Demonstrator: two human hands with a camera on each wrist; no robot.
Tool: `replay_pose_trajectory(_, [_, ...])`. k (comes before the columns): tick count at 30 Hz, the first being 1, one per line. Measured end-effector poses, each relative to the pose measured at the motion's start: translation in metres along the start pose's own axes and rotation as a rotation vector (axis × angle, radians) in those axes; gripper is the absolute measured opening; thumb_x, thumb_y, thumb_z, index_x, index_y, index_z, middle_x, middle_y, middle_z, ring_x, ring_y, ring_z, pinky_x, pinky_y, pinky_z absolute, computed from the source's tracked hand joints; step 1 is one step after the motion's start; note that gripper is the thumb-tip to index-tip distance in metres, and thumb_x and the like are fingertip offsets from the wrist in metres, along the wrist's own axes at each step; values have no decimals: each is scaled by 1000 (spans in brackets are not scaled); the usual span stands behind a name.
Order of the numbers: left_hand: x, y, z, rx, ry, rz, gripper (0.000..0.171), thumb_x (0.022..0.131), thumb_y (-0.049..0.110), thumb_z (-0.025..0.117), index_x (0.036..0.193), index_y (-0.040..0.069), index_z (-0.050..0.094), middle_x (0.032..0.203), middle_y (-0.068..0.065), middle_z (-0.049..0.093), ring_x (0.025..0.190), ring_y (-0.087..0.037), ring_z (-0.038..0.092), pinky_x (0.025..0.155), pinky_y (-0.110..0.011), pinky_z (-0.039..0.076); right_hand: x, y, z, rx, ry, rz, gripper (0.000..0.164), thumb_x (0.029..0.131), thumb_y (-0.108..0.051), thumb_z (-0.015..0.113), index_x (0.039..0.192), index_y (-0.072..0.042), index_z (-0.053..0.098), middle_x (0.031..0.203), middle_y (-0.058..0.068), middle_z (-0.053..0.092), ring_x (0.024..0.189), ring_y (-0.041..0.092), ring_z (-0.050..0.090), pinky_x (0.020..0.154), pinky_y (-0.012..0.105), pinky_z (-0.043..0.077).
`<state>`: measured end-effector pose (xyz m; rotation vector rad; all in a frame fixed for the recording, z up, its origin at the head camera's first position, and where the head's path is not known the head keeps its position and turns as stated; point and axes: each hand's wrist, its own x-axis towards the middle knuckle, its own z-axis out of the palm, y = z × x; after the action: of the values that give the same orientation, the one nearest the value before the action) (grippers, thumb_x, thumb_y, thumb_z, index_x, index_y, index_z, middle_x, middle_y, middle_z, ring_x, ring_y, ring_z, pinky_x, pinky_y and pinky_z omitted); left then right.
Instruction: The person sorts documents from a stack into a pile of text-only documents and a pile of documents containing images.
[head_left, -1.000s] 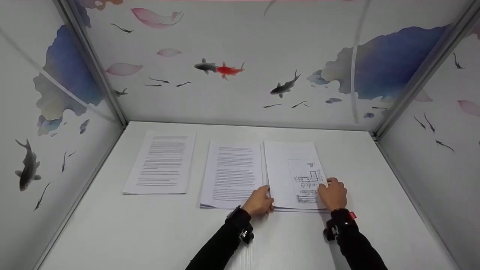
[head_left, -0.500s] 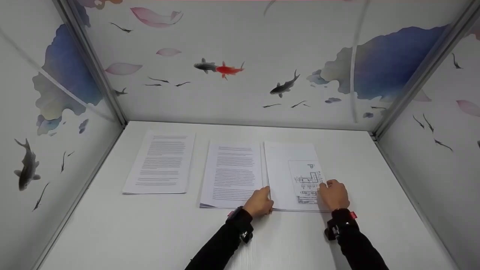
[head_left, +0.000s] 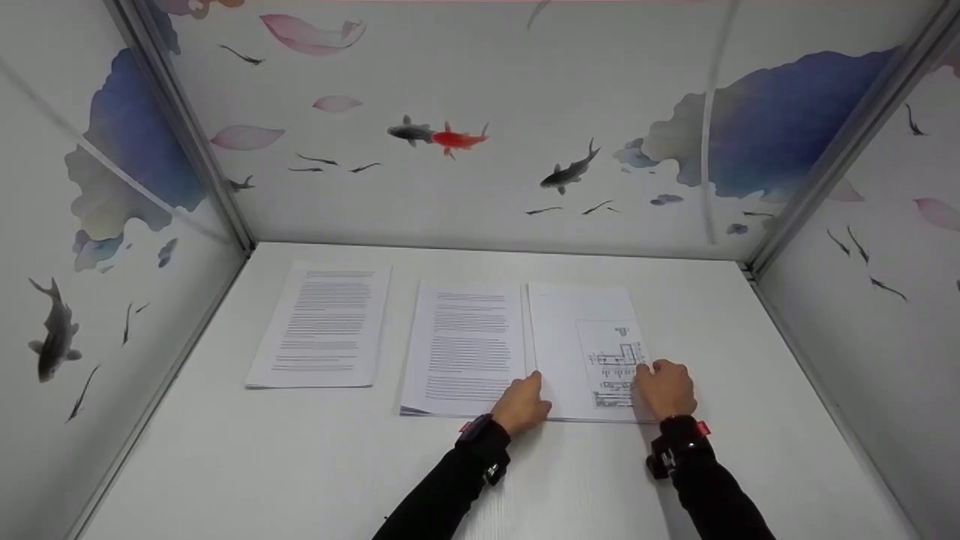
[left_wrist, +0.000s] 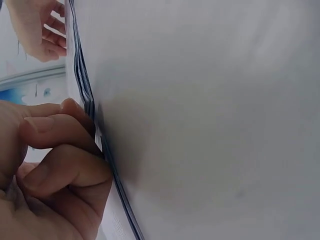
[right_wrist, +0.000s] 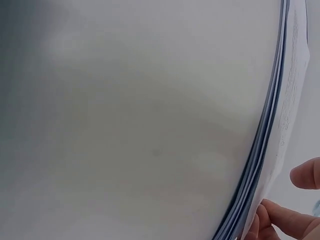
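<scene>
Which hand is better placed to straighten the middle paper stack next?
Probably the left hand: it's at the near right corner of the middle stack, while the right hand is at the right edge of the drawing-topped stack.

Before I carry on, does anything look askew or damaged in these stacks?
Slightly: the middle stack shows a dark sliver at its near-left corner, as if not flush. In the left wrist view, the sheet edges of the right stack gap unevenly beside the left hand. No tears visible.
</scene>
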<state>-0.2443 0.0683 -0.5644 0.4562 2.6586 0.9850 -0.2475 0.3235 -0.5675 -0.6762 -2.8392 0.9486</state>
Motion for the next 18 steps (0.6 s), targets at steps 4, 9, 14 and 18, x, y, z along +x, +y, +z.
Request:
replay_pose_trajectory(4, [0,0,-4,-14,-26,-3,53,89,10,62,136,-9,48,124,-25,64,106,-27,64,100,-42,48,-1,-2,-1,6,-12,1,52,94,-30,44,125,8,59,126,29,59,110,44,59,83,62,45])
replay_pose_trajectory(9, [-1,-4,-10,-68,-42,7,56,88,12,64,137,-9,47,104,-17,69,84,-21,63,88,-36,52,-1,-5,0,1,29,-6,54,94,-29,44,130,9,54,127,33,55,113,49,55,83,63,46])
replay_pose_trajectory(14, [-3,-10,-19,-182,-24,46,57,91,14,63,142,-3,44,74,-3,67,57,-10,53,59,-24,46,-1,-11,4,4,109,-39,52,94,-27,46,130,9,55,120,32,57,110,49,55,79,60,47])
replay_pose_trajectory(18, [-3,-16,-30,-246,27,90,50,92,15,63,138,0,50,67,-1,66,51,-5,50,51,-20,39,-3,-22,9,51,120,-84,44,94,-25,48,122,5,64,114,26,62,101,41,60,72,51,48])
